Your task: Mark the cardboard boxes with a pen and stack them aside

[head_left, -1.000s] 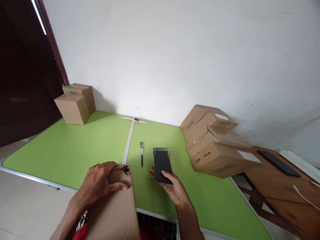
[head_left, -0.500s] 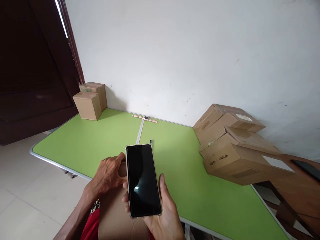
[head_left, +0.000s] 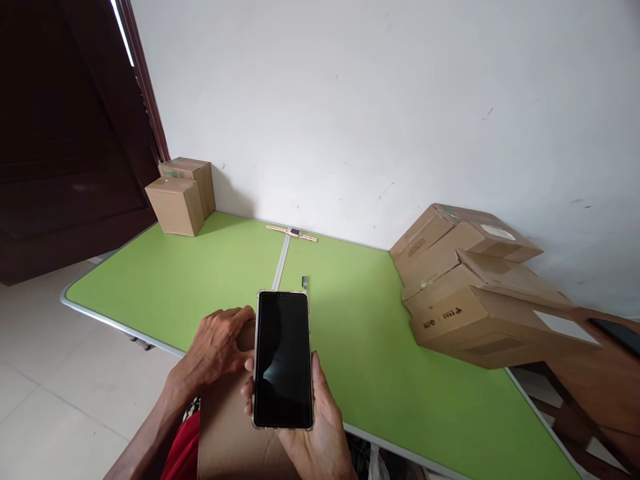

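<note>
My right hand holds a smartphone in a clear case, its dark screen facing me and showing a pale reflection. The thumb lies along the phone's right side and fingertips wrap its left side. Just left of the phone, my left hand curls its fingers around the upper part of a brown cardboard box at my lap. The phone hides part of this box and the tips of some left-hand fingers.
Against the wall, a smartwatch with a pink strap lies on the green table. A small dark and silver item is beyond the phone. Two cardboard boxes stand at back left; several larger boxes are stacked right.
My right hand has shifted the phone slightly left and turned it a little straighter. My left hand keeps its hold on the box. The view has shifted slightly.
</note>
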`<state>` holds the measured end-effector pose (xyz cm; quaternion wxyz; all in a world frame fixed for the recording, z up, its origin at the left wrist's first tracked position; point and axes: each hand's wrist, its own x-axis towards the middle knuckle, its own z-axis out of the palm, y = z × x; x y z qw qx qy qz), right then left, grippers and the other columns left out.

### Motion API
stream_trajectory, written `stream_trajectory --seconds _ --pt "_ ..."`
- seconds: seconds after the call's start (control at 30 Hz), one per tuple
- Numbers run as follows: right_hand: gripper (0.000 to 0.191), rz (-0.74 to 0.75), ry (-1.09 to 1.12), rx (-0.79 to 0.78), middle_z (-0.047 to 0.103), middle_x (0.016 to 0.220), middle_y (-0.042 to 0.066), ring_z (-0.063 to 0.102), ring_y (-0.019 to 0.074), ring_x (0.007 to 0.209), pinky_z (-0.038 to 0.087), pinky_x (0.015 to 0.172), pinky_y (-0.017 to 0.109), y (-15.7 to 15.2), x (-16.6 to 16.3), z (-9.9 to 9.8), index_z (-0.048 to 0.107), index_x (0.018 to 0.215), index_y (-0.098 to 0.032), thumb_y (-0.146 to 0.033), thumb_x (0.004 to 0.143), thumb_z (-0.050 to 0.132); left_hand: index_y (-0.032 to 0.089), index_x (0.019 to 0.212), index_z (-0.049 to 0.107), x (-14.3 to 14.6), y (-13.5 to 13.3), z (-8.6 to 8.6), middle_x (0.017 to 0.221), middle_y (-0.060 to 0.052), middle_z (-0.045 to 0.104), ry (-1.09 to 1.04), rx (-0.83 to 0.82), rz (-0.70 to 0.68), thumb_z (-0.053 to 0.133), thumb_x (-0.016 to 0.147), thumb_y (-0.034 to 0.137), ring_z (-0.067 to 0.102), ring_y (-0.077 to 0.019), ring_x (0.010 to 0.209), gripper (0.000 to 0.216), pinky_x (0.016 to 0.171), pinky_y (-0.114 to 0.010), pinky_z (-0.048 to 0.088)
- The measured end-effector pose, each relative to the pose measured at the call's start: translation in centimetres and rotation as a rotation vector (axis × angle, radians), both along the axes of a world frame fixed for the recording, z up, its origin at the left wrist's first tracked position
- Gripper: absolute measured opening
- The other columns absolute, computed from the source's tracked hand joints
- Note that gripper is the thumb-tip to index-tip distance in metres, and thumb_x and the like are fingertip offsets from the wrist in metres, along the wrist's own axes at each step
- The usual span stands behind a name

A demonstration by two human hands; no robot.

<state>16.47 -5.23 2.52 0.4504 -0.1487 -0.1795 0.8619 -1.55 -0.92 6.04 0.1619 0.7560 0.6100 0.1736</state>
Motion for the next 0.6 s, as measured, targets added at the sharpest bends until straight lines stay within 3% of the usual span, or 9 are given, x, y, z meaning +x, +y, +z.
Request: stream_trajectory --seconds 0.47,0.6 --pt "0.065 -0.044 -0.013 -0.075 0.082 0.114 0.017 0.077 0.0308 0.087 0.057 0.078 0.042 -0.3 0.0 -0.1 0.083 0.114 -0.015 -0.073 0.093 0.063 0.024 0.097 0.061 -0.4 0.0 -0.8 0.087 -0.004 0.074 0.058 0.01 0.011 0.061 0.089 0.038 0.068 -0.0268 0.077 0.016 0.068 -0.033 0.04" --pt "0.067 -0.094 -0.071 -0.091 0.083 0.112 0.016 0.078 0.0312 0.091 0.059 0.083 0.043 0.4 1.6 0.5 0.083 0.114 -0.014 -0.074 0.089 0.069 0.024 0.102 0.062 -0.7 0.1 -1.1 0.096 -0.007 0.077 0.045 -0.013 0.01 0.063 0.092 0.056 0.07 -0.0303 0.084 0.033 0.071 -0.035 0.042"
